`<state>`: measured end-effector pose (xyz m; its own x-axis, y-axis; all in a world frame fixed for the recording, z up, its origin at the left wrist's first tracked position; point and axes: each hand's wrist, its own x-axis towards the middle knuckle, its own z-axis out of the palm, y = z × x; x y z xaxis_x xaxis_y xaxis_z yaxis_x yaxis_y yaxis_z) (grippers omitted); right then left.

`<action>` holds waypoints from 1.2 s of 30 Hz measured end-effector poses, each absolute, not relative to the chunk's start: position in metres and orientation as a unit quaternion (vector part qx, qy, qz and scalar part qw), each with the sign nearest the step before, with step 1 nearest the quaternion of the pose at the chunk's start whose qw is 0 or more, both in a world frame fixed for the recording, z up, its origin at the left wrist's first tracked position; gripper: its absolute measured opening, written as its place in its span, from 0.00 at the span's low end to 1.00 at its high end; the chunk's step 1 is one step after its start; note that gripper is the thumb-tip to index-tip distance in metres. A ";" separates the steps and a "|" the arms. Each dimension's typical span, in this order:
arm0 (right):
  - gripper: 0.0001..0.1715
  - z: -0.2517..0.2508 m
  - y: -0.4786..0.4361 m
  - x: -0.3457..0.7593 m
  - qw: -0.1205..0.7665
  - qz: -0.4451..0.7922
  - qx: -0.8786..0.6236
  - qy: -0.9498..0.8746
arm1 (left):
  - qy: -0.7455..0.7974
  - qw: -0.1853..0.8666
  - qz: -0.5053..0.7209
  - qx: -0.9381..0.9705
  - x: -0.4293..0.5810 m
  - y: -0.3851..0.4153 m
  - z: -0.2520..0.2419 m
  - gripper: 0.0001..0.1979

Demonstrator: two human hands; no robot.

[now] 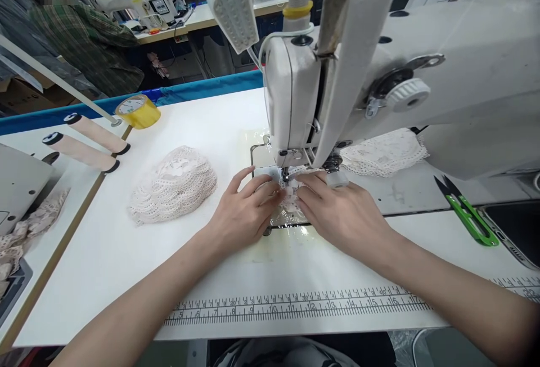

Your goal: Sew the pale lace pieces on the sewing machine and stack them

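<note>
A white sewing machine [291,91] stands in front of me, its presser foot [286,174] low over the metal plate. A small piece of pale lace [291,202] lies under and just in front of the foot. From the left, my left hand [244,209] has its bent fingertips closed on the edge of this lace. My right hand [343,212] grips the lace from the other side, fingers curled close to the needle. The fingers partly cover the lace. A gathered heap of cream lace [175,184] rests left of my hands, and more lace [383,153] lies behind the machine head.
Green thread snips [468,212] and a dark phone [514,229] lie at the right. Two thread cones [84,153] and a yellow tape roll [138,112] are at the left. A printed ruler [295,306] runs along the front edge. A person [88,46] sits at another machine behind.
</note>
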<state>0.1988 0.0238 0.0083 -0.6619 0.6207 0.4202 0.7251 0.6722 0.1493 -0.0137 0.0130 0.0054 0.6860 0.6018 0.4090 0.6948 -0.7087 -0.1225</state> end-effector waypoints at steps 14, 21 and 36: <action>0.21 0.002 0.037 0.204 0.125 -0.143 -0.378 -0.906 | -0.339 0.179 -0.145 -0.912 -0.008 0.007 0.007 0.16; 0.15 0.002 0.039 0.206 0.158 -0.138 -0.361 -0.909 | -0.337 0.185 -0.149 -0.911 -0.008 0.007 0.006 0.16; 0.15 0.002 0.032 0.203 0.274 -0.103 -0.271 -0.917 | -0.333 0.150 -0.192 -0.911 -0.009 0.006 0.003 0.15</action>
